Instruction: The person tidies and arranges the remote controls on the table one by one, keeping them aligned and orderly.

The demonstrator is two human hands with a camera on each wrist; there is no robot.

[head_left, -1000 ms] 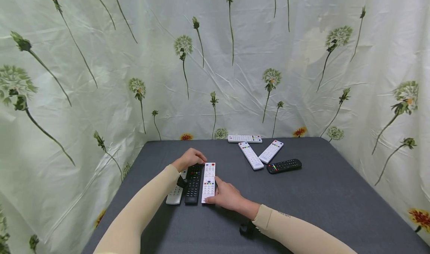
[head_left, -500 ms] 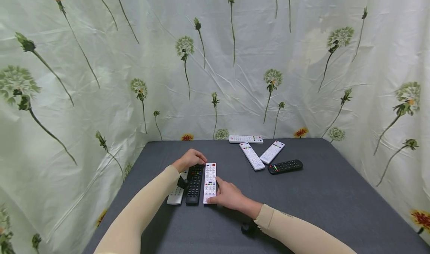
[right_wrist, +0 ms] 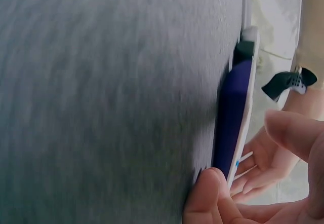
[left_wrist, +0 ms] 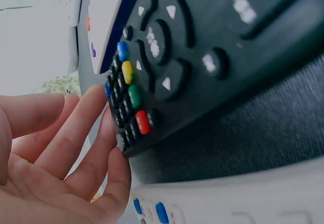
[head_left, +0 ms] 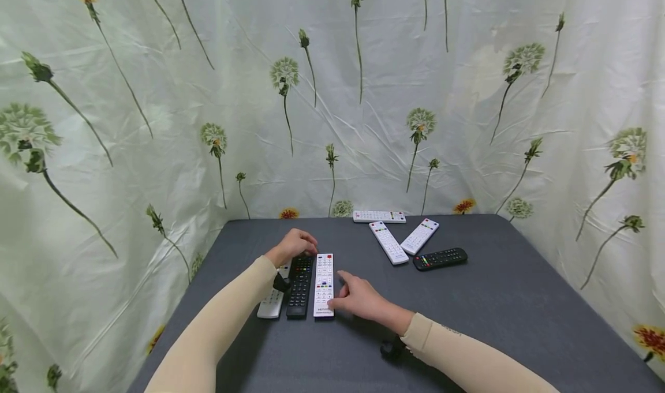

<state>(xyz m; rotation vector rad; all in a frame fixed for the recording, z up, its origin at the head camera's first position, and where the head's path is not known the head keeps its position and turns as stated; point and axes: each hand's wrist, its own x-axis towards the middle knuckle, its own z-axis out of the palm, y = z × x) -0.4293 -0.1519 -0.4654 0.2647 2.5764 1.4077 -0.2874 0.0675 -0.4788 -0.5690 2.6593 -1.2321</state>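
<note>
Three remote controls lie side by side at the table's left. A pale remote (head_left: 270, 305) is leftmost, a black remote (head_left: 299, 289) is in the middle, and a white remote (head_left: 324, 277) with a purple-blue side (right_wrist: 233, 112) is on the right. My left hand (head_left: 295, 245) stays at their far ends. In the left wrist view its fingertips touch the end of the black remote (left_wrist: 202, 67). Beside the white remote is my right hand (head_left: 363, 298), fingers spread and thumb at the remote's right edge near its lower end. Whether that thumb touches is hard to tell.
Toward the back right lie three more white remotes, one crosswise (head_left: 379, 216), one slanted (head_left: 388, 243) and one tilted the other way (head_left: 419, 236). A black remote (head_left: 440, 258) lies in front of them. A flowered curtain (head_left: 332, 93) hangs behind the grey table (head_left: 493, 312).
My right hand has loosened from the white remote and drawn slightly right, its thumb moving off the lower end to the right edge. The left hand has hardly moved.
</note>
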